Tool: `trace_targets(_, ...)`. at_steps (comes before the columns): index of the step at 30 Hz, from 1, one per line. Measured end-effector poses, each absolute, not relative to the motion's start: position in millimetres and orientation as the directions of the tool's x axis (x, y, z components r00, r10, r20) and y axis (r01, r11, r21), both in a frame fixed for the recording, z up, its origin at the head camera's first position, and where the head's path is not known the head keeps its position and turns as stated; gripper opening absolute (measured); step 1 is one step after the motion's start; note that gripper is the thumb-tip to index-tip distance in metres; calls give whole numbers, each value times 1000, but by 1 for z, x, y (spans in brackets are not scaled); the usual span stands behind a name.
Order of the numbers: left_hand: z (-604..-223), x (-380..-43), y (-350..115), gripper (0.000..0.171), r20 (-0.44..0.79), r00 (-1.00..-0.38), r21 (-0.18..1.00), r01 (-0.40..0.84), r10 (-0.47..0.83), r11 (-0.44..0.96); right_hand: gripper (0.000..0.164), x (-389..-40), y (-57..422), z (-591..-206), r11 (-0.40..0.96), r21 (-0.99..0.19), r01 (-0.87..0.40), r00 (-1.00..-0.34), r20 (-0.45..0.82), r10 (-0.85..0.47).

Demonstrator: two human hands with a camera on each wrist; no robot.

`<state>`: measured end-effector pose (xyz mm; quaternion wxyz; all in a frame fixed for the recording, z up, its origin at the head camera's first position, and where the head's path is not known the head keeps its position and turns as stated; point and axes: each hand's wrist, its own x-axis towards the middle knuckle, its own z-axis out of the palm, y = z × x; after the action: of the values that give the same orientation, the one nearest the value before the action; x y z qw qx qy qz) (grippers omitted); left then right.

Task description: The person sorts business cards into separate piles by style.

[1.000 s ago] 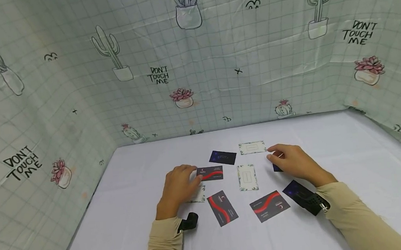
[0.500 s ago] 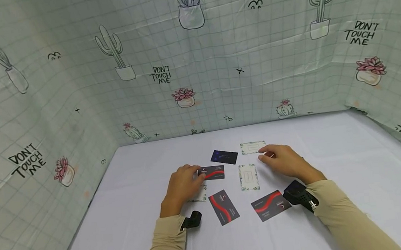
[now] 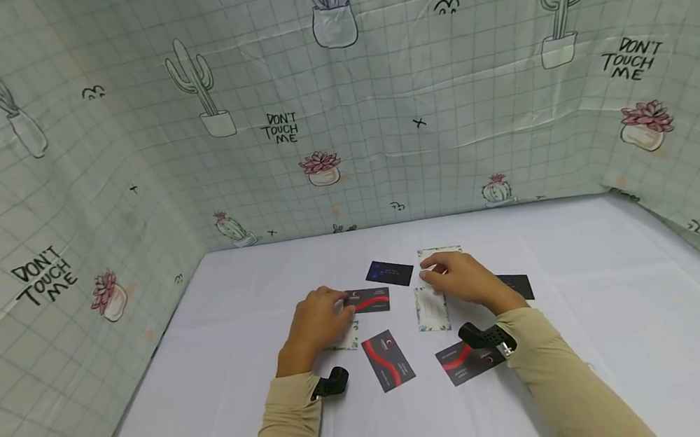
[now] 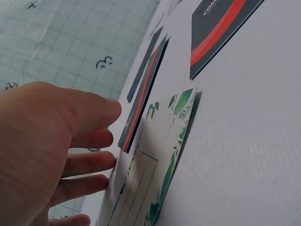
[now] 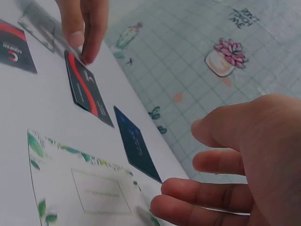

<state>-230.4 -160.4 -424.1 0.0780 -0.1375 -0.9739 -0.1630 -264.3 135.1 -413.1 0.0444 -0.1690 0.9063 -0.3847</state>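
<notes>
My left hand [image 3: 312,324] hovers at the left end of a dark business card with a red stripe [image 3: 372,301], fingers loosely bent and nothing between them. Below it lies a white leaf-bordered business card [image 4: 157,141], partly hidden by that hand in the head view. My right hand [image 3: 466,279] is over two more white leaf-bordered cards, one upright [image 3: 431,312] and one crosswise [image 3: 438,251]. Its thumb and fingers are apart and hold nothing. Left of it is a dark blue card [image 3: 390,273]. Whether any fingertip touches a card, I cannot tell.
Nearer the front lie two dark red-striped cards, one left [image 3: 389,360] and one [image 3: 455,364] partly under the right wrist camera. A dark card [image 3: 517,287] sits right of the right hand. Patterned cloth [image 3: 371,104] walls the white table [image 3: 237,293].
My right hand has moved left, from above the dark card at right to above the white cards, and that dark card now shows. The left hand has stayed nearly still.
</notes>
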Motion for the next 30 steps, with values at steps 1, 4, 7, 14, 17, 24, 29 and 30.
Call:
trace_targets(1, -424, -230, -161, 33, 196, -950, 296, 293, 242, 909, 41, -265, 132, -414, 640, -719, -271, -938, 48, -343)
trace_targets(4, -424, -230, -161, 31, 201, -947, 302, 303, 250, 904, 40, -267, 126, -415, 628, -729, -272, -936, 48, -349)
trace_targets(7, -427, -230, -160, 29, 211, -942, 307, 317, 260, 897, 38, -268, 119, -417, 637, -722, -270, -937, 44, -347)
trace_targets(14, -431, -228, -162, 26, 247, -930, 294, 339, 271, 894, 35, -264, 97, -425, 630, -724, -282, -928, 37, -372)
trace_targets(17, -430, -228, -163, 27, 259, -928, 296, 339, 267, 893, 35, -263, 90, -427, 621, -710, -332, -915, 82, -394)
trace_targets(24, -429, -229, -162, 29, 256, -932, 292, 326, 255, 899, 36, -259, 83, -429, 619, -683, -389, -898, 132, -419)
trace_targets(29, -430, -230, -162, 30, 256, -933, 289, 322, 251, 902, 37, -259, 80, -432, 644, -654, -397, -894, 118, -432)
trace_targets(30, -430, -230, -162, 30, 256, -933, 289, 322, 251, 902, 37, -259, 79, -433, 651, -648, -396, -895, 113, -432)
